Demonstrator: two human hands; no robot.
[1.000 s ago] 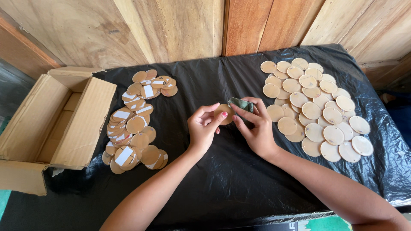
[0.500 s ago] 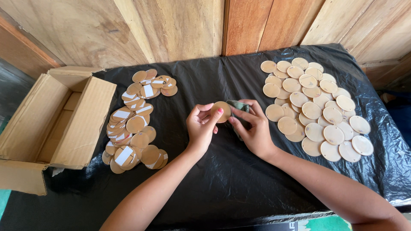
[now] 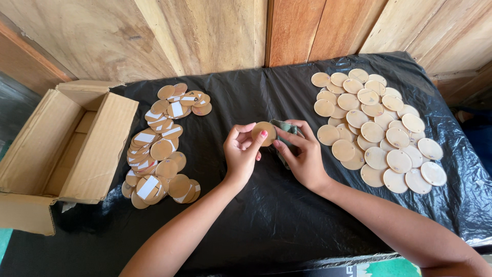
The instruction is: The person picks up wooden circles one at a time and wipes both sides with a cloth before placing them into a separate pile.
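My left hand (image 3: 241,154) pinches a round tan wooden disc (image 3: 264,132) by its edges, held up over the middle of the table. My right hand (image 3: 303,156) is closed on a small grey-green cloth (image 3: 285,128) right beside the disc, touching it. A heap of darker discs with white paper labels (image 3: 159,143) lies to the left. A spread of paler, clean discs (image 3: 374,131) lies to the right.
Black plastic sheeting (image 3: 266,215) covers the table. An open cardboard box (image 3: 61,149) stands at the left edge. A wooden plank wall (image 3: 215,31) runs behind the table. The table's front edge is near my forearms.
The disc has been raised and turned slightly in my left hand. The cloth has slipped from above my right fingers to behind the disc, and both hands shifted a little left.
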